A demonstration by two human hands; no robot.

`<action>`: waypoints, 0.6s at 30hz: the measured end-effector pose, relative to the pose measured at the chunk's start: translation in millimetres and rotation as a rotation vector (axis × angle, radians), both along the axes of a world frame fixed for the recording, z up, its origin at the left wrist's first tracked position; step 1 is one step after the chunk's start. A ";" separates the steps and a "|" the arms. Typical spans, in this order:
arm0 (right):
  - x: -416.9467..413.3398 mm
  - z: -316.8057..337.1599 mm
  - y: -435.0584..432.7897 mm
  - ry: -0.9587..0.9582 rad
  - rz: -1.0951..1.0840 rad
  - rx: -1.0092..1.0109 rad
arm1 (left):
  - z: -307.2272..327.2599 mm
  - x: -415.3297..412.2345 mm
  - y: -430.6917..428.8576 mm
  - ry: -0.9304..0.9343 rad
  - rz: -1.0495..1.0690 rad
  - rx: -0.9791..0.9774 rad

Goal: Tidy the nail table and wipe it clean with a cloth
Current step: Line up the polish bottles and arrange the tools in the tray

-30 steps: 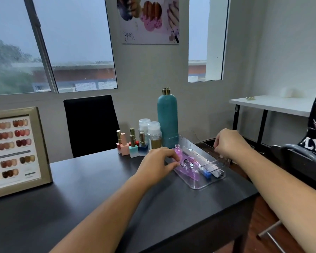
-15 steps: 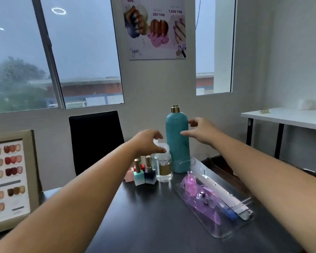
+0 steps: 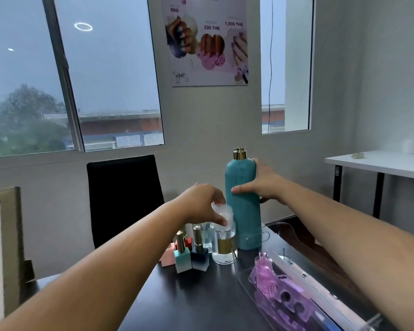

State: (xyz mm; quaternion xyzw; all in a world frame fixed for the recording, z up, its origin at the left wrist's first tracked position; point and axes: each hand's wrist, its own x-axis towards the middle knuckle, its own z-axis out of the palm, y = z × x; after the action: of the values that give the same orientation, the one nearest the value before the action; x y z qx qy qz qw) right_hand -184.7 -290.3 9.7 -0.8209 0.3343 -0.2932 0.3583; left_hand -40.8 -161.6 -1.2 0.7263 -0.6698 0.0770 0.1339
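Here one dark table (image 3: 189, 304) fills the lower part of the view, with one black chair (image 3: 124, 199) behind it and one white side table (image 3: 378, 163) off to the right. One framed chart (image 3: 0, 254) of nail colours stands at the table's left edge, partly cut off.

One clear tray (image 3: 243, 274) lies at the near right of the table. It holds purple tools (image 3: 280, 292) that run together, so their count cannot be told, and one long white bar (image 3: 320, 295) along its far side.

One tall teal bottle (image 3: 243, 211) with a gold cap stands upright at the back of the table. Just left of it stands a clear jar (image 3: 224, 247) with a gold band and a clear lid; a second clear jar (image 3: 207, 235) shows partly behind it. Left of those, four small polish bottles can be counted: a teal one (image 3: 182, 255), a navy one (image 3: 200, 255), a pink one (image 3: 167, 259) and a red one (image 3: 188, 242), the last two mostly hidden.

The right hand (image 3: 264, 185) is wrapped about the teal bottle's upper half, thumb across the front and fingers round the back, closed firmly on it. The bottle's base appears to sit on the table.

The left hand (image 3: 201, 204) reaches over the front jar, its fingertips (image 3: 221, 220) pinched narrowly on the jar's lid. The jar rests on the table, touching or nearly touching the teal bottle.
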 end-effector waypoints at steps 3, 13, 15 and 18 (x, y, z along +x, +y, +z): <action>0.0 0.0 -7.6 -0.001 -0.059 -0.010 | -0.5 -1.5 -9.6 -0.052 -0.002 -0.017; 6.2 -0.4 -38.4 -0.010 -0.122 -0.005 | 0.9 2.8 -59.3 -0.114 0.101 0.012; 8.8 -0.6 -43.0 -0.011 -0.108 -0.001 | 0.1 4.0 -67.9 -0.087 0.118 0.022; 12.9 -2.0 -47.7 -0.010 -0.096 0.002 | 0.3 4.8 -76.4 -0.067 0.129 0.034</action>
State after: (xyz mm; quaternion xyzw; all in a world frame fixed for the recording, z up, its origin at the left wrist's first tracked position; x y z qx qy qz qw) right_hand -171.8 -338.0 7.7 -0.8022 0.3718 -0.3138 0.3461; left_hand -35.9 -238.0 -0.9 0.7671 -0.6270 0.0982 0.0938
